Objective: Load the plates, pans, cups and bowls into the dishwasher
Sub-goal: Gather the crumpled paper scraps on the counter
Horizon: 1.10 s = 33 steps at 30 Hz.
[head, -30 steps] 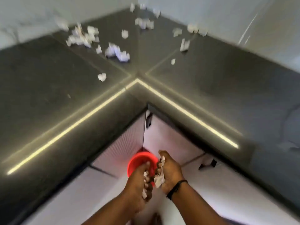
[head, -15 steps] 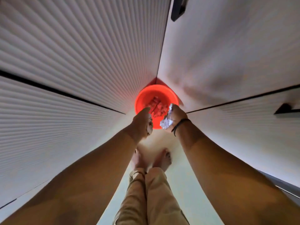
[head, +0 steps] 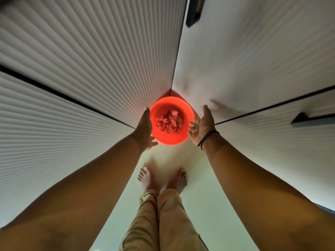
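A red tub (head: 170, 120) sits on the pale floor (head: 199, 205), tucked into the corner where two runs of ribbed white cabinet doors (head: 81, 60) meet. Inside the tub lies a heap of crumpled paper scraps (head: 169, 122), tinted red by its walls.

The left hand (head: 145, 131) hangs just left of the tub, edge-on to the camera, fingers straight and together, holding nothing; whether it touches the rim cannot be told. The right hand (head: 202, 125) is just right of the tub, palm turned toward it, fingers relaxed and slightly apart, thumb raised, also holding nothing. A dark band (head: 208, 138) circles the right wrist.

Nearer than the tub, two bare feet (head: 161, 180) stand side by side on the floor, with tan trouser legs (head: 159, 223) above them. Black handles (head: 306, 118) show on the cabinet doors right of the tub. No plates, pans, cups or dishwasher appear here.
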Motion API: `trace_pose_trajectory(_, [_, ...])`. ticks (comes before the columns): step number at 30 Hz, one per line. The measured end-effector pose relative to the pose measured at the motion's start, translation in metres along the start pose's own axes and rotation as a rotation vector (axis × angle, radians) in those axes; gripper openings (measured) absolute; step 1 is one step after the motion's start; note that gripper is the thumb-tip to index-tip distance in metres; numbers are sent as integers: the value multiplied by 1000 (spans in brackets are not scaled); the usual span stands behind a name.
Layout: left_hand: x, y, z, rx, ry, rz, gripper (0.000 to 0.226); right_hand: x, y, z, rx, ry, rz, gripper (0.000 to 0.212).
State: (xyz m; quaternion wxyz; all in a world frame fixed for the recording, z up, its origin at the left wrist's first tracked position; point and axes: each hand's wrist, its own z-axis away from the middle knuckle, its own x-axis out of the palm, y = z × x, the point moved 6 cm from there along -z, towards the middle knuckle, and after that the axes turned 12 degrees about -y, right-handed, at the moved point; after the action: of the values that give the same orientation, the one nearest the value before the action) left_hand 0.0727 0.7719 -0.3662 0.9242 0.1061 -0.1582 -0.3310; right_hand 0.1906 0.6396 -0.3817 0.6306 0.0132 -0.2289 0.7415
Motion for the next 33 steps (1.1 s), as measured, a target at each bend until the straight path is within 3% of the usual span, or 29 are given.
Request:
trace_pose_trajectory(3, [-4, -2, 47, -6, 70, -146, 76, 9, -11, 40, -25, -60, 134, 63])
trace_pose_trajectory(7, [24, 11, 126, 119, 32, -310, 57, 32, -34, 103, -175, 29, 654, 42])
trace_pose_trajectory(9, [45, 39, 174, 307, -14, -423, 41, 64, -55, 152, -348, 4, 880, 28])
trace_pose_trajectory(11, [66, 55, 210, 486, -87, -534, 31, 93, -56, 180, -426, -114, 1097, 39])
trace_pose_trajectory(13, [77, 86, 268, 636, -91, -570, 23, 133, -74, 236, -556, -140, 1379, 14])
trace_pose_trajectory(17, [92, 146, 360, 987, -171, -624, 46, 191, -118, 318, -850, -66, 1731, 29])
trace_pose_trajectory(20, [86, 198, 405, 1250, -54, -780, 45, 215, -158, 360, -1088, 69, 1787, 24])
trace_pose_trajectory(23, [72, 249, 423, 1416, 204, -978, 51, 221, -204, 381, -1243, 255, 1782, 19])
trace_pose_trajectory(25, [66, 271, 410, 1367, 370, -1172, 63, 210, -229, 376, -1185, 426, 1795, 29])
trace_pose_trajectory(28, [55, 293, 368, 1039, 561, -1384, 97, 174, -260, 351, -911, 633, 1813, 67])
trace_pose_trajectory(30, [51, 302, 345, 923, 628, -1395, 112, 155, -275, 334, -777, 664, 1780, 92])
trace_pose_trajectory(33, [59, 321, 315, 847, 684, -1362, 122, 140, -303, 310, -725, 665, 1646, 118])
